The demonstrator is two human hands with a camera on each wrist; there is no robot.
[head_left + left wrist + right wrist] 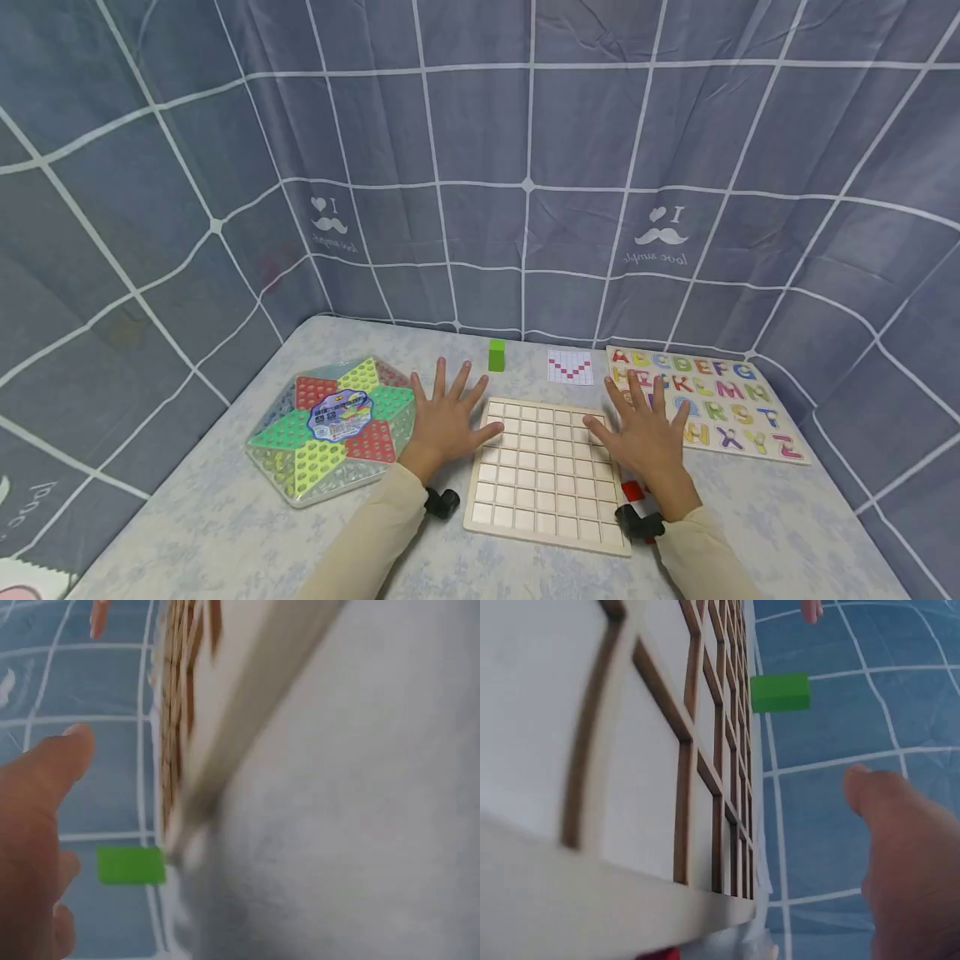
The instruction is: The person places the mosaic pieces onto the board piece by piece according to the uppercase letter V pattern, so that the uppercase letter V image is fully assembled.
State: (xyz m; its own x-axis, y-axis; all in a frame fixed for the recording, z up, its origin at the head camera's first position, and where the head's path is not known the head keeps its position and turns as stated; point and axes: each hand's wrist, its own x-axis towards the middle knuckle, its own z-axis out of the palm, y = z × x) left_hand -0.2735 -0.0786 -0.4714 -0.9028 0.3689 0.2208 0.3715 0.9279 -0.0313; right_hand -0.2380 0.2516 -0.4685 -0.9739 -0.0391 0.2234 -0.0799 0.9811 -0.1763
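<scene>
A square wooden grid board (547, 471) lies flat on the table. My left hand (444, 421), fingers spread and straight, is over the board's left edge with nothing held. On the opposite side my right hand (647, 437) is spread the same way, its thumb over the board's right edge and its fingertips overlapping the alphabet board in the head view. Beyond the grid board stands a green block (497, 356), seen past the thumb in the left wrist view too (131, 865). Several red pieces (633, 492) lie by the board's right edge, partly hidden under my right wrist.
At the left sits a hexagonal Chinese checkers set (375, 439) with coloured triangles. A small paper card (570, 367) with a red V pattern lies at the back. The alphabet puzzle board (787, 447) is at the right. A grey-blue checked curtain (480, 225) hangs around the table.
</scene>
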